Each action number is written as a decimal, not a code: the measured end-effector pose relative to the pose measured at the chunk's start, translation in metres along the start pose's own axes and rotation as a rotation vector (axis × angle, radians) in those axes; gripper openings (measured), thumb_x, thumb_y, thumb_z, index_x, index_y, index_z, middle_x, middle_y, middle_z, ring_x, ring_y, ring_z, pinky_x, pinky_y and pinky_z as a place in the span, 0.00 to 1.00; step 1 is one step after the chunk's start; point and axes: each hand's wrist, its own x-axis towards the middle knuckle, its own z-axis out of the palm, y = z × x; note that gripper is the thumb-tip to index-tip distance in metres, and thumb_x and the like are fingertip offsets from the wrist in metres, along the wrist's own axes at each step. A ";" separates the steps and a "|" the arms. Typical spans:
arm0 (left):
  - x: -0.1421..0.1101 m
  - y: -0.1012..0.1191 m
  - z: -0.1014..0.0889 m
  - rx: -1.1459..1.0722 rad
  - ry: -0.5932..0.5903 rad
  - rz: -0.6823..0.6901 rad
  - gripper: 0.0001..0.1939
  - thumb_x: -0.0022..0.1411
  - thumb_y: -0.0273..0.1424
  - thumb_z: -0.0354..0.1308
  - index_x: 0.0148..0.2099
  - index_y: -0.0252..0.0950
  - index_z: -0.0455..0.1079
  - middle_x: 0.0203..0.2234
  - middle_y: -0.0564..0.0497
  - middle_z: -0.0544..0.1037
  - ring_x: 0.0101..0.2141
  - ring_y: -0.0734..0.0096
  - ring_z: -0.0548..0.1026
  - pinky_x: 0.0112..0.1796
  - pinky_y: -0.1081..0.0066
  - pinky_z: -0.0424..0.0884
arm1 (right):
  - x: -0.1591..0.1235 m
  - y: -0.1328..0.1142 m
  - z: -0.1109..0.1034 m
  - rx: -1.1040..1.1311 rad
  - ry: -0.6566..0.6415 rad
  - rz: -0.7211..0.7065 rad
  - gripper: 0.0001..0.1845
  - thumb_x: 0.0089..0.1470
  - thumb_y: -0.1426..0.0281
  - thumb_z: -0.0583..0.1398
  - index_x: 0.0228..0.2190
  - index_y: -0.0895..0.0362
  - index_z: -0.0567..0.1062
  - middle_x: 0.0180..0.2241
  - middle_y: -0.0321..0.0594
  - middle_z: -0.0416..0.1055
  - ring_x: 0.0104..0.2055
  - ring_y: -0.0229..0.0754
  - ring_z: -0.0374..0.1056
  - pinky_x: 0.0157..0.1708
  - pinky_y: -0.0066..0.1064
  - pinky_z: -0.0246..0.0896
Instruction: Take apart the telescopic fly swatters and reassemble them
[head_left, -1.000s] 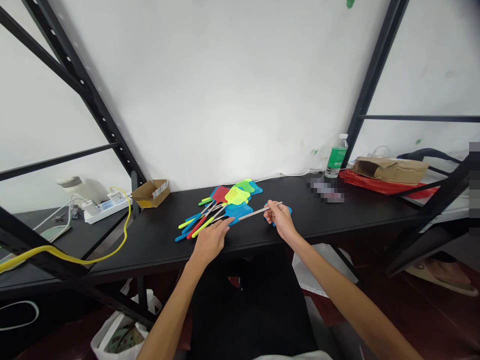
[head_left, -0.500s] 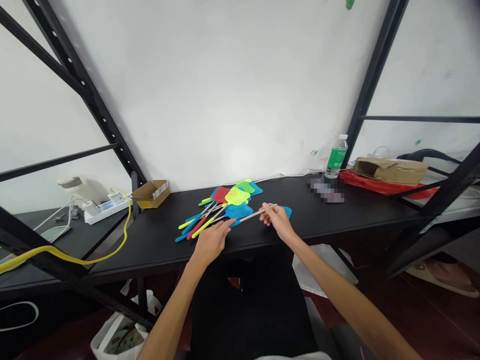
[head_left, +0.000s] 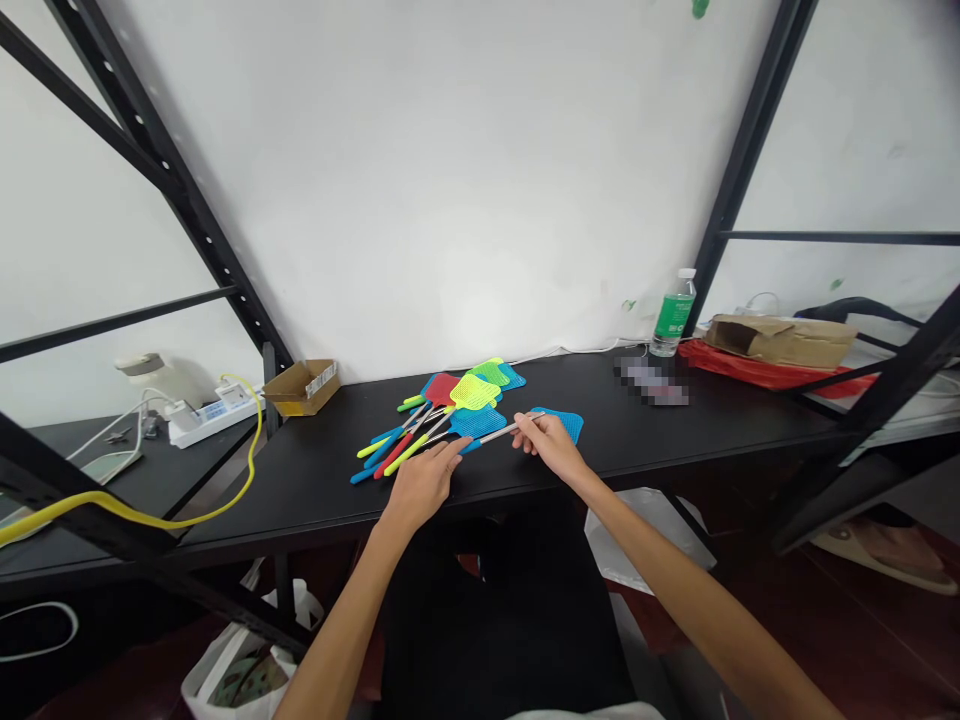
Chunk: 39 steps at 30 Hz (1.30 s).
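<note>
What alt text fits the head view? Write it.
The right hand grips the metal shaft of a blue plastic fly swatter on a black table, the left hand near its grip, beside a pile of red, yellow, green and blue swatters.

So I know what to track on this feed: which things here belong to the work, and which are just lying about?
In use: right hand holding a metal-shafted fly swatter; blue fly swatter; left hand; pile of coloured fly swatters.

Lying about: water bottle; small cardboard box; power strip.

Plain workroom, black metal shelving racks (head_left: 177, 196), black table (head_left: 300, 510), power strip (head_left: 206, 423)
</note>
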 end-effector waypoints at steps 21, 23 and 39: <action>-0.001 0.000 0.001 -0.008 -0.002 0.031 0.21 0.74 0.32 0.44 0.65 0.45 0.64 0.40 0.49 0.79 0.39 0.65 0.78 0.34 0.72 0.68 | -0.001 -0.003 -0.002 -0.066 -0.143 -0.038 0.29 0.62 0.50 0.55 0.21 0.57 0.78 0.30 0.44 0.77 0.23 0.37 0.65 0.23 0.30 0.58; 0.000 0.000 0.000 -0.022 -0.003 0.030 0.21 0.74 0.32 0.44 0.65 0.45 0.64 0.41 0.48 0.80 0.40 0.64 0.78 0.35 0.72 0.68 | -0.001 -0.003 -0.002 -0.047 -0.150 -0.039 0.28 0.62 0.51 0.55 0.21 0.57 0.78 0.29 0.43 0.76 0.23 0.37 0.65 0.23 0.30 0.57; 0.001 -0.002 -0.006 -0.234 0.047 -0.069 0.20 0.73 0.31 0.43 0.60 0.41 0.69 0.34 0.50 0.78 0.34 0.68 0.75 0.34 0.71 0.67 | -0.001 -0.002 -0.001 0.183 0.077 0.103 0.22 0.54 0.57 0.63 0.46 0.56 0.73 0.30 0.40 0.77 0.24 0.36 0.63 0.20 0.26 0.55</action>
